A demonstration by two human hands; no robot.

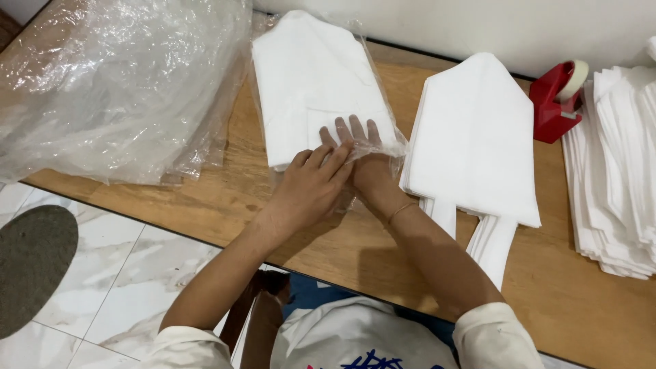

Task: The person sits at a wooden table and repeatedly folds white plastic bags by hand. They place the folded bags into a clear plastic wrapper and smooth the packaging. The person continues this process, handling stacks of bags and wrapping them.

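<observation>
We are pressing our left hand (311, 188) flat on the near open end of the clear bag (383, 133), while our right hand (359, 147) is reaching inside it, fingers spread on the folded white garment (311, 82), whose long axis is running straight away from us.

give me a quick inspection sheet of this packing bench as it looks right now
surface: wooden table, bare along the near edge
job's things: folded white piece in a clear bag; its open end lies under the hands
clutter: loose plastic bags at left, white stack, red tape dispenser, second white stack at right
grips: left hand flat on the bag's edge; right hand inside the bag's mouth, fingers spread
cables: nothing seen
surroundings: pale wall behind, marble tile floor, grey mat
</observation>
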